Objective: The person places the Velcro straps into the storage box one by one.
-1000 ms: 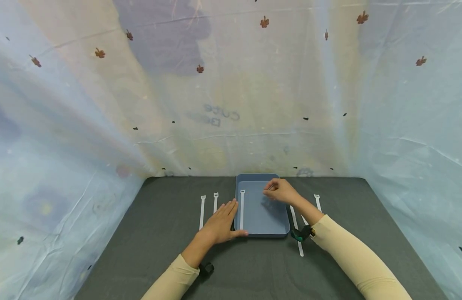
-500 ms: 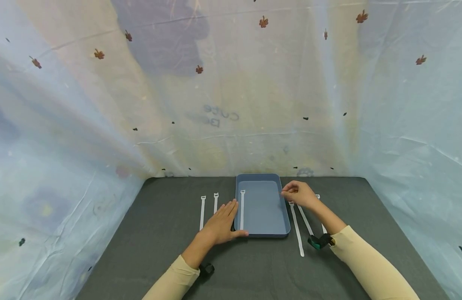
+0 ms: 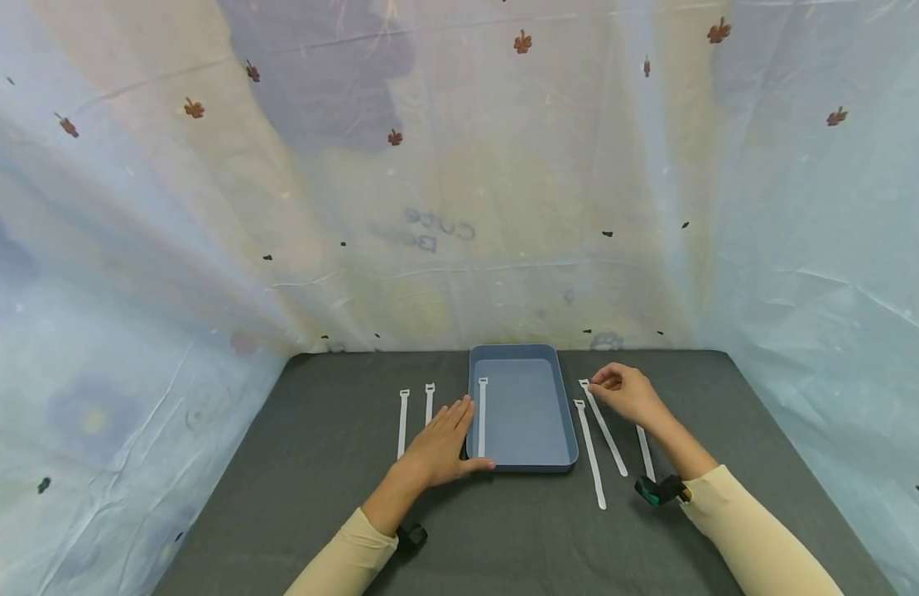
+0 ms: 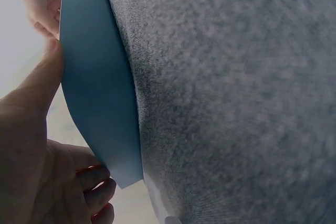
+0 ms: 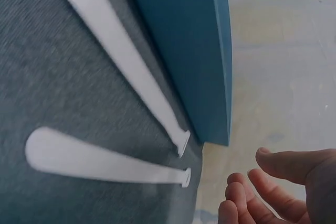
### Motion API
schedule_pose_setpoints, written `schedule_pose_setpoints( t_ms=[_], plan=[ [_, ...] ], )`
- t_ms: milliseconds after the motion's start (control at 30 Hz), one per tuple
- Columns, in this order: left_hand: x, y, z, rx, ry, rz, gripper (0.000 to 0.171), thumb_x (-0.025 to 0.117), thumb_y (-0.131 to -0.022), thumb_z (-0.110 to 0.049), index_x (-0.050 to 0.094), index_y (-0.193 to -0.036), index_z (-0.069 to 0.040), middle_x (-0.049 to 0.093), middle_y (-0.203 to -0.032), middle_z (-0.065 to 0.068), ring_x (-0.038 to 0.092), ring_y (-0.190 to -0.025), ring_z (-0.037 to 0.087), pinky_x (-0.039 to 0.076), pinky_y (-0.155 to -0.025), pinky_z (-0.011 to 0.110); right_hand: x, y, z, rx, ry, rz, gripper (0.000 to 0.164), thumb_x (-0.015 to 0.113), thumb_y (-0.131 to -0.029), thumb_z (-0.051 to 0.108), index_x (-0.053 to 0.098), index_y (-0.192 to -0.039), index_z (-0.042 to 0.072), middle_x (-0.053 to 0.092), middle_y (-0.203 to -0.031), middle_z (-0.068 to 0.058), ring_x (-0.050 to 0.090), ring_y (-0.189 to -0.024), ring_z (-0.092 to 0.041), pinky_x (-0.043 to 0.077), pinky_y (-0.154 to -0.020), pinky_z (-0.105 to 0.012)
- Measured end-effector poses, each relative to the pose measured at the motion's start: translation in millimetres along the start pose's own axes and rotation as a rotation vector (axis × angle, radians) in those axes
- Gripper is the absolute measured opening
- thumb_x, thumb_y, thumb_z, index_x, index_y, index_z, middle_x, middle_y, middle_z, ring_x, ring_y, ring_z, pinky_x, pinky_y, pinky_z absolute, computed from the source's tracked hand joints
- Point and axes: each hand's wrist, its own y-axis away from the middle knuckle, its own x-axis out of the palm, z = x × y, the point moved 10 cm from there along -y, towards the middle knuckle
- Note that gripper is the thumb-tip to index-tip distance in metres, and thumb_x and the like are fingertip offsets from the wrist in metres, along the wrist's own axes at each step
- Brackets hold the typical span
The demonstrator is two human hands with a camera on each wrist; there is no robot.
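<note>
In the head view a blue-grey tray lies at the table's far side. One white strap with a slotted head lies along its left side. My left hand rests on the tray's near-left corner, fingers straight and thumb along the front rim. My right hand hovers right of the tray, near the head of a white strap. Its thumb and loosely bent fingers stand apart in the right wrist view, with nothing visible between them. A further strap is partly hidden below the right hand.
Another white strap lies close to the tray's right side. Two more straps, an outer one and an inner one, lie left of it, partly behind the left hand. A patterned curtain hangs behind the dark table cloth.
My right hand has moved right, from above the tray to over the straps beside it. More of those straps now shows. The left hand and tray have stayed put.
</note>
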Motion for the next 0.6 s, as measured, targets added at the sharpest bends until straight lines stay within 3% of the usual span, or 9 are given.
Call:
schedule_pose_setpoints(
  t_ms=[267, 600],
  plan=[
    [-0.4, 0.3, 0.0, 0.006, 0.005, -0.003, 0.112, 0.065, -0.096, -0.073, 0.023, -0.17, 0.002, 0.021, -0.177, 0.019, 0.024, -0.164, 0.033, 0.022, -0.134, 0.049, -11, 5, -19, 0.01, 0.008, -0.017, 0.024, 0.073, -0.105, 0.022, 0.071, -0.114, 0.0, 0.073, -0.107, -0.017, 0.07, -0.097, -0.032, 0.057, -0.077, -0.042],
    [0.5, -0.2, 0.6, -0.001, 0.003, 0.007, 0.113, 0.062, -0.097, -0.075, 0.021, -0.17, 0.0, 0.019, -0.178, 0.018, 0.022, -0.164, 0.032, 0.021, -0.134, 0.047, -27, 9, -46, 0.04, 0.032, -0.058, 0.025, 0.073, -0.105, 0.021, 0.071, -0.113, -0.002, 0.073, -0.108, -0.022, 0.07, -0.097, -0.037, 0.058, -0.078, -0.048]
  ],
)
